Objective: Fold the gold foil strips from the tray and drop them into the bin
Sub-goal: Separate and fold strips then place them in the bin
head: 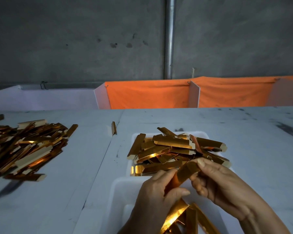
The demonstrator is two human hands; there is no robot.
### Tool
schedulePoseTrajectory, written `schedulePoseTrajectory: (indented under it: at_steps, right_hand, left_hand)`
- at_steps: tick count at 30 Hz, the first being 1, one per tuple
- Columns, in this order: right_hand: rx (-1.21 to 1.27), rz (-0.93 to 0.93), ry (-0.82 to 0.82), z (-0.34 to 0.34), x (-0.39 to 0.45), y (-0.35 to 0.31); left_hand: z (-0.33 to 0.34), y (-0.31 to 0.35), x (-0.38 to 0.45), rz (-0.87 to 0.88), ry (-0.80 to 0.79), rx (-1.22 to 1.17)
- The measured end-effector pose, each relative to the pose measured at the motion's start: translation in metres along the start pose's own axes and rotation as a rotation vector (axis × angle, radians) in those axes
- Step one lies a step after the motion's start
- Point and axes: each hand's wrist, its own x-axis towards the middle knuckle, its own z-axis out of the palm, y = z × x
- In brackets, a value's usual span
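Grip: left hand [156,191] and right hand [216,181] pinch glossy gold strip [184,173] | white tray [118,191] beneath

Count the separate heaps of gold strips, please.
3: a loose heap on the table's left, one in the white tray, one below the hands. Stray strips lie apart.

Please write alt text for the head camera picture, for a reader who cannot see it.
Both hands, left hand and right hand, pinch one gold foil strip above a white tray. Beyond them a second white tray is heaped with strips, and a loose pile of strips lies on the white table to the left.
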Motion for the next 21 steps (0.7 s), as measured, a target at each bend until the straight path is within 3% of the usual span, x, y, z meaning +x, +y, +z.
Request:
schedulePoseTrajectory:
  at_steps: [4, 9, 16, 21]
  right_hand:
    - [-0.025, 0.006, 0.045, 0.002, 0.001, 0.002]
    - [-0.204, -0.043, 0.143, 0.005, 0.002, 0.004]
    - [-0.317, -0.009, 0.119, 0.006, 0.0, 0.001]
    - [-0.29, 0.07, 0.16, 0.003, -0.001, 0.002]
  left_hand:
    - [0.006, 0.005, 0.0, 0.099, 0.074, -0.086]
    - [0.004, -0.005, 0.001, 0.084, 0.023, -0.177]
    - [0.001, -0.003, 0.002, -0.13, -0.098, -0.214]
    - [0.006, -0.007, 0.001, 0.069, 0.048, 0.099]
